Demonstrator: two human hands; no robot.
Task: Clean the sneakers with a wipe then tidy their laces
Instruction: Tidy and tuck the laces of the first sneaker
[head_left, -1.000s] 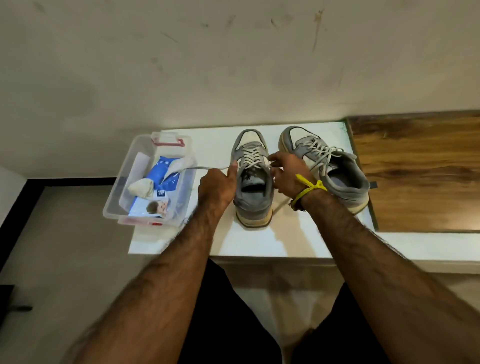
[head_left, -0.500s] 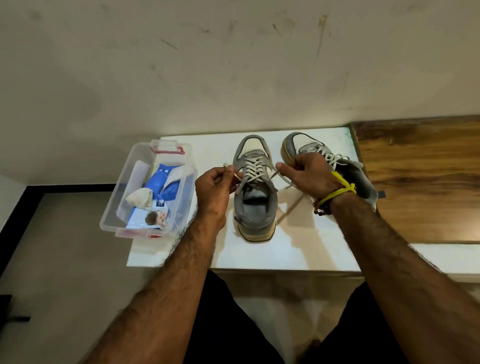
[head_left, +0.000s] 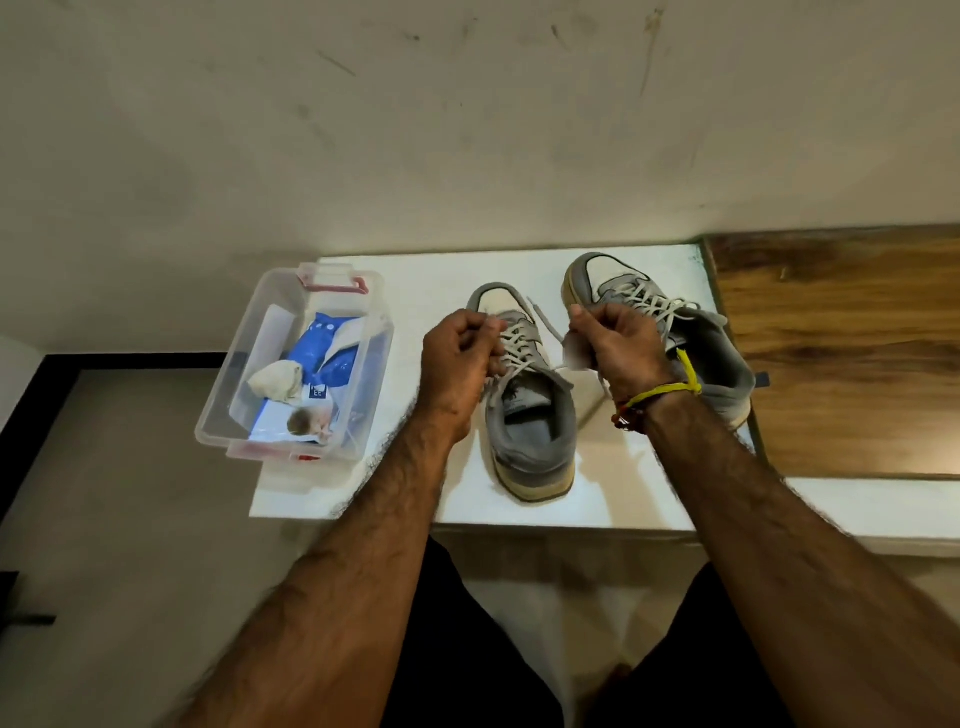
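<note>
the left sneaker (head_left: 530, 415) sits on the white worktop (head_left: 639, 483), and its laces (head_left: 511, 348) are being done up. the left hand (head_left: 457, 364) has its fingers (head_left: 485, 332) curled tight on one lace end. the right hand (head_left: 621, 345) pinches the other end and also seems to hold a small white wipe (head_left: 575, 353). the right sneaker (head_left: 691, 332) sits just beside, its laces loose. the wiping looks done. both pairs of laces are not yet tidy. a clear box (head_left: 244, 364) with a wipes pack (head_left: 327, 358) is near.
</note>
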